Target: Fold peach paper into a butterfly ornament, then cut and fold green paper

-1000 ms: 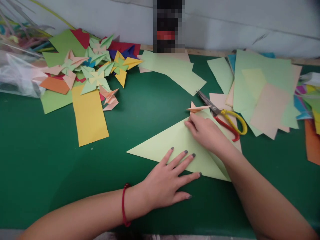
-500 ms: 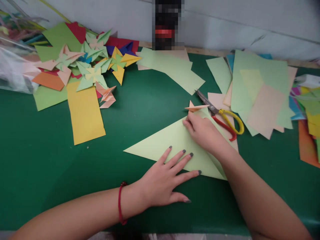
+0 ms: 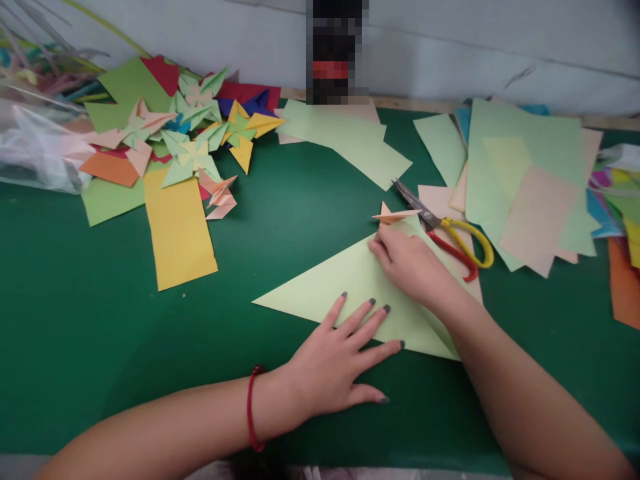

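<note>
A pale green sheet of paper (image 3: 313,283), folded into a large triangle, lies on the green tabletop. My left hand (image 3: 340,363) rests flat across its lower edge with the fingers spread. At the upper edge, my right hand (image 3: 413,263) is closed, its curled fingers on the paper; the fingertips are partly hidden. Just beyond these fingers sits a small folded peach paper piece (image 3: 397,217). Scissors (image 3: 427,217) with one yellow and one red handle lie beside my right hand, blades spread a little.
Several folded paper flowers (image 3: 193,157) are heaped at the back left, above a yellow paper strip (image 3: 181,233). Loose pale sheets (image 3: 525,147) lie at the back right. Clear plastic wrapping (image 3: 40,143) is at the far left. A white wall (image 3: 450,53) stands behind.
The whole view has shifted slightly, so things sit a little further right. Both hands keep their places on the folded paper.
</note>
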Available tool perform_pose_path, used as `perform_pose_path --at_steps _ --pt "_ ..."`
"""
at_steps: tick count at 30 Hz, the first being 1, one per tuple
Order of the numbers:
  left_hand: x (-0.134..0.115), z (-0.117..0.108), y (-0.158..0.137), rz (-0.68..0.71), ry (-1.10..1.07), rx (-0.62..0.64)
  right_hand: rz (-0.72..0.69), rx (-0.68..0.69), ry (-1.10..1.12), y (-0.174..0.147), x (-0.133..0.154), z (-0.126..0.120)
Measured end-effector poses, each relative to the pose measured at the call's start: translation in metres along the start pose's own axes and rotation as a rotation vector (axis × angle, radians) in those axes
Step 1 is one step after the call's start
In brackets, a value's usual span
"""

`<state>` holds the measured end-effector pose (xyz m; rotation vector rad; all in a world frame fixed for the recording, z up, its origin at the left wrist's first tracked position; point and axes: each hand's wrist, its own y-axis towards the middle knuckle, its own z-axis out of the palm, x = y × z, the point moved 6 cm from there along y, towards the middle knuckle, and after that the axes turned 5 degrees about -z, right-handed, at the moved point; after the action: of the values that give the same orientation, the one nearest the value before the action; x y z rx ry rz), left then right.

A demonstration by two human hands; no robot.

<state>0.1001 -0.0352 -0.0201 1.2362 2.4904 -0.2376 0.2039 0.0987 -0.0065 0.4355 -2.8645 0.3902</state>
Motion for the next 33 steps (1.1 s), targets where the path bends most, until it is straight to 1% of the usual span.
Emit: perform_pose_path --at_steps 3,7,10,12,14,15,17,19,20,22,24,27,33 --pt "-0.001 -0.003 0.002 0.026 -0.004 -0.009 -0.002 -0.004 -0.014 0.0 0.0 0.0" --pt "0.003 -0.02 0.016 0.071 0.002 -0.042 -0.01 -0.018 -0.04 -0.001 -0.001 0.001" --pt "0.01 -0.03 0.032 0.139 0.033 0.021 -0.013 -0.038 -0.045 -0.001 -0.001 0.0" --pt "0.018 -0.032 0.039 0.197 0.06 0.037 -0.017 -0.044 -0.044 -0.001 0.0 0.0" --pt "0.025 -0.032 0.041 0.237 0.064 0.0 -0.018 -0.044 -0.045 -0.001 0.0 0.0" --pt "0.029 -0.032 0.041 0.234 0.059 -0.037 -0.017 -0.045 -0.045 -0.001 0.0 0.0" --pt "0.035 -0.032 0.04 0.185 0.05 -0.127 -0.015 -0.047 -0.045 -0.001 0.001 0.0" --pt "0.04 -0.031 0.039 0.089 0.051 -0.195 -0.011 -0.04 -0.038 0.0 0.0 0.0" --pt "0.042 -0.03 0.038 0.03 0.058 -0.209 -0.005 -0.032 -0.034 0.0 0.0 0.0" --pt "0.046 -0.027 0.039 -0.081 0.076 -0.193 0.005 -0.014 -0.028 0.001 0.0 0.0" --pt "0.049 -0.023 0.04 -0.139 0.085 -0.153 0.01 -0.008 -0.027 0.001 0.0 0.0" --pt "0.05 -0.02 0.042 -0.16 0.083 -0.107 0.006 -0.018 -0.029 0.001 0.0 0.0" --pt "0.052 -0.018 0.041 -0.208 0.074 -0.085 -0.017 -0.045 -0.025 0.0 0.0 0.001"
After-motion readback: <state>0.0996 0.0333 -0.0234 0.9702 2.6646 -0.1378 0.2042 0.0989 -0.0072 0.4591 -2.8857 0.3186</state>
